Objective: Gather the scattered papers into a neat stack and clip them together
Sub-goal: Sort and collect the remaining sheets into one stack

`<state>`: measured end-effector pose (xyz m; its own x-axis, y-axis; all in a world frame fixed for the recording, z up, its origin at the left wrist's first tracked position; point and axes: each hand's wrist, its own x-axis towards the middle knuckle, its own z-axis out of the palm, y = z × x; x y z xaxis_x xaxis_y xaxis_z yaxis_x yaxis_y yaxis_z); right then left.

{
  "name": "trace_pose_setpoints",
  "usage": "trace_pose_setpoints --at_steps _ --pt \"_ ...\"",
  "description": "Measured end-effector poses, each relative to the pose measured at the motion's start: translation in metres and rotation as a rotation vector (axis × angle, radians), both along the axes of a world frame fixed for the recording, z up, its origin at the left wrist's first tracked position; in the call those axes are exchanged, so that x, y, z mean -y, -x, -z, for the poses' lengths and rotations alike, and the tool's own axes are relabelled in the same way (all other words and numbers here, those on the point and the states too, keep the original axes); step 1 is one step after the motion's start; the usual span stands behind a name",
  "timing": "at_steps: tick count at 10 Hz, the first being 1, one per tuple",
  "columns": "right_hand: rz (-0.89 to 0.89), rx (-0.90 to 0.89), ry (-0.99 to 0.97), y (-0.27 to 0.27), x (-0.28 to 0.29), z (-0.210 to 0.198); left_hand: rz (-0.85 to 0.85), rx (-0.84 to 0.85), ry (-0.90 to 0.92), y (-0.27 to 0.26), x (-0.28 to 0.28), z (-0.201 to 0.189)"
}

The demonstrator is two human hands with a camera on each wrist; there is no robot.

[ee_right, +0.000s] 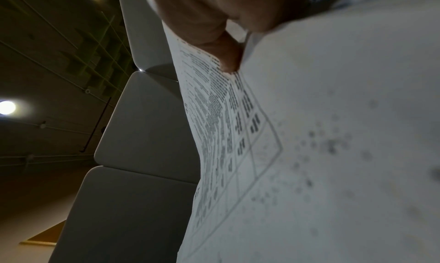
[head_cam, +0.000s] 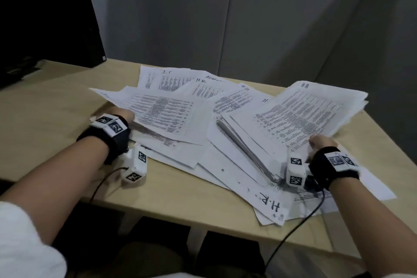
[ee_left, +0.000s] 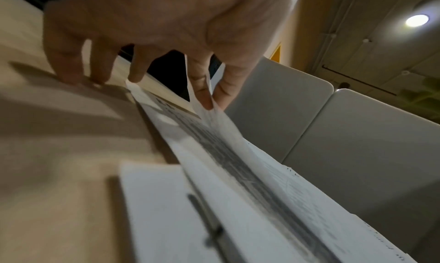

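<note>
Left hand (head_cam: 125,113) pinches one thin printed sheet (head_cam: 167,117); right hand (head_cam: 321,142) grips a thick paper bundle (head_cam: 311,113) above the wooden counter (head_cam: 56,106).

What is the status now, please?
Left hand pinches one sheet. Right hand grips a bundle. Papers unstacked. No clip seen.

Overlapping papers (head_cam: 203,133) spread across the middle and right of the desk (head_cam: 56,106), some jutting over its near edge. A monitor (head_cam: 45,18) stands at the far left corner, with a partition wall (head_cam: 248,18) behind the desk.
</note>
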<state>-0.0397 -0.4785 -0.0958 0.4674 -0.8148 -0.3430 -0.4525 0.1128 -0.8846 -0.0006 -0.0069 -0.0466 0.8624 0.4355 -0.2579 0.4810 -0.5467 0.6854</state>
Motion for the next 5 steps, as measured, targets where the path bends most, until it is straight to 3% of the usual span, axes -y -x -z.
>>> trace_pose_setpoints --at_steps 1,2,3,4,5 --pt "-0.018 0.03 -0.031 0.01 -0.024 -0.008 0.02 0.024 -0.011 0.004 0.016 -0.008" --pt "-0.028 0.1 -0.021 0.012 -0.031 -0.008 0.112 -0.048 -0.149 -0.028 0.007 0.014" --pt "-0.082 0.201 -0.071 0.013 -0.038 -0.009 0.208 -0.144 -0.339 -0.025 0.01 0.026" --pt "-0.166 0.254 -0.09 0.009 -0.045 -0.014 0.342 -0.215 -0.691 0.002 0.03 0.014" --pt "-0.298 0.29 -0.142 0.004 -0.054 -0.02 0.404 -0.184 -0.776 0.006 0.047 0.008"
